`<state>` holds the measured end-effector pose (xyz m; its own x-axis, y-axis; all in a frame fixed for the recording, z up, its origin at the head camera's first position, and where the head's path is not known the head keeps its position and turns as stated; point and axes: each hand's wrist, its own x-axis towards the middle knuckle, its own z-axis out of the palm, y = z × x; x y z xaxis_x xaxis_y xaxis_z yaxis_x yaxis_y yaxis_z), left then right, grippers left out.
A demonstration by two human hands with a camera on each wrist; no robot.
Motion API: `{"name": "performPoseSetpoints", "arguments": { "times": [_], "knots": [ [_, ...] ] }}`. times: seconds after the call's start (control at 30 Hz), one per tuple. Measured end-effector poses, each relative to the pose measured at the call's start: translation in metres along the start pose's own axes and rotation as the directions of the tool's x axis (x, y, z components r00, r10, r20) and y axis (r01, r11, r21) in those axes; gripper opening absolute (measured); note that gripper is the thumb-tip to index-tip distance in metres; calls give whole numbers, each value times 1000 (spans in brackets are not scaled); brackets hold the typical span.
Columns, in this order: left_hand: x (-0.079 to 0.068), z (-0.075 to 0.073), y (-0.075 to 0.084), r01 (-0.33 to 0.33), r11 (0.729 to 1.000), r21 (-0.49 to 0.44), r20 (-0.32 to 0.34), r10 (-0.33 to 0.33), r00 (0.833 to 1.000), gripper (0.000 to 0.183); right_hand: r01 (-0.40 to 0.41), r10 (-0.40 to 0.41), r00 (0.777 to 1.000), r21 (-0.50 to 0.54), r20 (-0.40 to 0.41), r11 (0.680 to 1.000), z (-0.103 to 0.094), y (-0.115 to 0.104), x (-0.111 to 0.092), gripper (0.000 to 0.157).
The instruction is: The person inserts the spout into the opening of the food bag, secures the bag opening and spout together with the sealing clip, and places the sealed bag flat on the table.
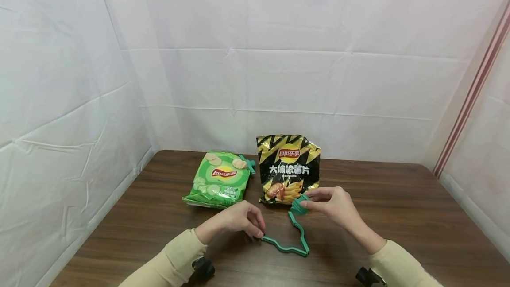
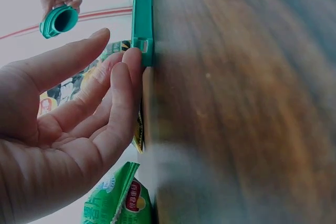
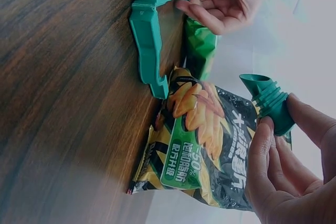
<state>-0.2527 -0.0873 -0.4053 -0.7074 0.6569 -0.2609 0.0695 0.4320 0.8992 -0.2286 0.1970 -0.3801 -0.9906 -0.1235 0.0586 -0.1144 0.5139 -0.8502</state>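
Head: the right hand [image 1: 334, 203] pinches the spout [image 1: 299, 206] above the surface [image 1: 398, 198], near the unfolded clip [image 1: 302, 237].
Left wrist: the left hand [image 2: 79, 132], thumb apart, touches the clip's end with extended fingers [image 2: 122, 90]; a firmer hold should steady it.
Right wrist: ribbed, slant-mouthed spout; smooth, wavy clip, both seemingly plastic.

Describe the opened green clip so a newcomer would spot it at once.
On the brown table, find the black chip bag. Nearer the head camera is the green clip, one end at the left hand. Unlike the short ribbed spout in the right hand, it is long, thin and V-shaped.
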Motion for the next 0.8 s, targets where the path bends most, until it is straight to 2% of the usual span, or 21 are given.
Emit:
{"name": "performPoseSetpoints", "arguments": {
  "times": [0.23,0.43,0.5,0.6,0.7,0.8],
  "knots": [
    [-2,-11,9,-29,999,40,-54,31,998,15,-3,3,1000,-9,-17,1000,-1,1,1,36],
    [0,-26,21,-70,989,130,-176,93,980,19,-2,1,1000,-21,-29,1000,-3,3,1,35],
    [1,-31,24,-72,988,135,-229,102,968,21,-1,0,1000,-20,-29,1000,-4,3,0,35],
    [3,-38,29,-83,987,137,-314,123,942,23,-1,0,999,-22,-36,1000,-6,3,1,36],
    [6,-45,35,-85,986,141,-408,137,903,26,-3,2,999,-19,-40,1000,-8,3,1,36],
    [11,-53,42,-74,989,131,-476,128,870,30,-4,3,999,-14,-39,1000,-10,3,1,37]
  ]
}}
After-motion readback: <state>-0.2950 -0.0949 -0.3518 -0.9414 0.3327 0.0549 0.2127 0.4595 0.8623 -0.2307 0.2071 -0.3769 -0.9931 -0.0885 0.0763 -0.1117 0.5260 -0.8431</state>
